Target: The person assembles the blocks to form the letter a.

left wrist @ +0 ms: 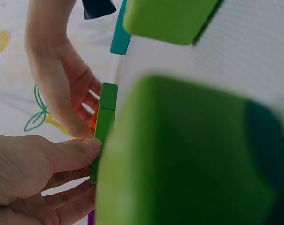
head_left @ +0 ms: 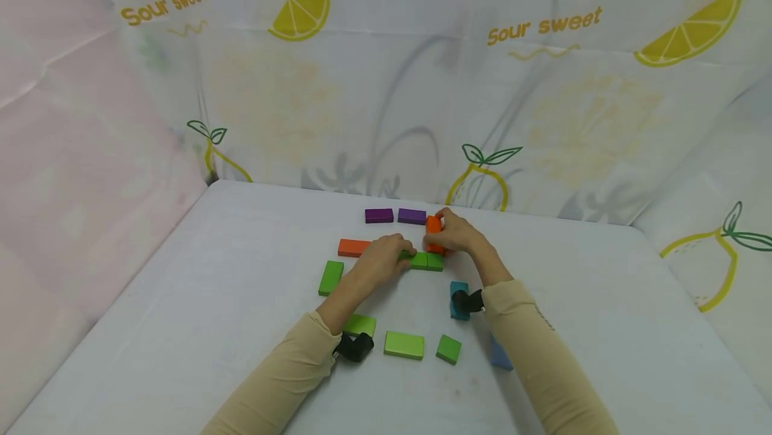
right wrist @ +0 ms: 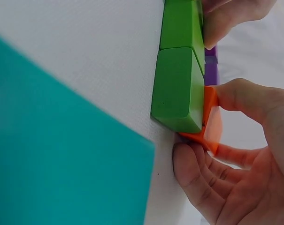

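My right hand (head_left: 463,234) grips an orange block (head_left: 433,237) between thumb and fingers, right behind a row of green blocks. At that row's right end sits a short green block (right wrist: 177,84), butted against a longer green block (head_left: 417,261). My left hand (head_left: 380,262) pinches the longer one, its thumb (left wrist: 80,152) along the side; part of this block is hidden by the fingers in the head view. Another orange block (head_left: 352,247) lies just left of that hand. Two purple blocks (head_left: 412,216) (head_left: 378,216) lie behind both hands.
Nearer on the white table (head_left: 199,287) are a green block (head_left: 330,278), light green blocks (head_left: 404,345), a green square block (head_left: 449,349), a teal block (head_left: 459,311) under the right wrist and a blue block (head_left: 500,356) beside the right sleeve. A lemon-print cloth (head_left: 386,86) hangs behind.
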Tool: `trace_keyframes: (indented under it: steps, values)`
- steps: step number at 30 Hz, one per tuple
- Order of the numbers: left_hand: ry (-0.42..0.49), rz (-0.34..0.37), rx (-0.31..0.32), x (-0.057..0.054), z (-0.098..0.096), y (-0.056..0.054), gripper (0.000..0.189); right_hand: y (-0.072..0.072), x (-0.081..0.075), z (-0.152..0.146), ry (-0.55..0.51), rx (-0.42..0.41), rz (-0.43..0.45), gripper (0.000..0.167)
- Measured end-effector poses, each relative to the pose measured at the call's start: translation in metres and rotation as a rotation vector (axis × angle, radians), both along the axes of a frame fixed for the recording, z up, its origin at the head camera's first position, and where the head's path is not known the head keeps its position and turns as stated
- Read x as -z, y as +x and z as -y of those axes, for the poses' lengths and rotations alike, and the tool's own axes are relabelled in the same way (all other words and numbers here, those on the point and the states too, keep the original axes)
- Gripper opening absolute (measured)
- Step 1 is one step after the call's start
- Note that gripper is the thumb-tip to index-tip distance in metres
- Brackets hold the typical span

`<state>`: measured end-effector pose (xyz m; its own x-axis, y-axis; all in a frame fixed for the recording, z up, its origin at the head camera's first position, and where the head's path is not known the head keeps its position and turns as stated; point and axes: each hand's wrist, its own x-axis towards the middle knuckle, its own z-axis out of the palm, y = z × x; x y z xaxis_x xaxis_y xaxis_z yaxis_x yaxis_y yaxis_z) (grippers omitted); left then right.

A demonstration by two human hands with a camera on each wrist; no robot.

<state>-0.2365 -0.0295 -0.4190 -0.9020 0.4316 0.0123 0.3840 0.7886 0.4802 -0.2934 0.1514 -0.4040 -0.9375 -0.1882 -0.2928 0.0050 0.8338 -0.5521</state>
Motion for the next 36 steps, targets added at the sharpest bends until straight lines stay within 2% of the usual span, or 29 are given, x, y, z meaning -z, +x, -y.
trace_keyframes:
  steps: [17, 36]
  values:
    - [-0.003, -0.003, 0.005, -0.0012, 0.0001, -0.0002, 0.025, -0.0004, 0.0003, 0.0019, -0.012, 0.009, 0.023, 0.068]
    - [0.009, 0.017, -0.008, -0.0028, 0.0002, 0.0017, 0.025, 0.0034, -0.0002, 0.0064, 0.052, 0.013, 0.016, 0.071]
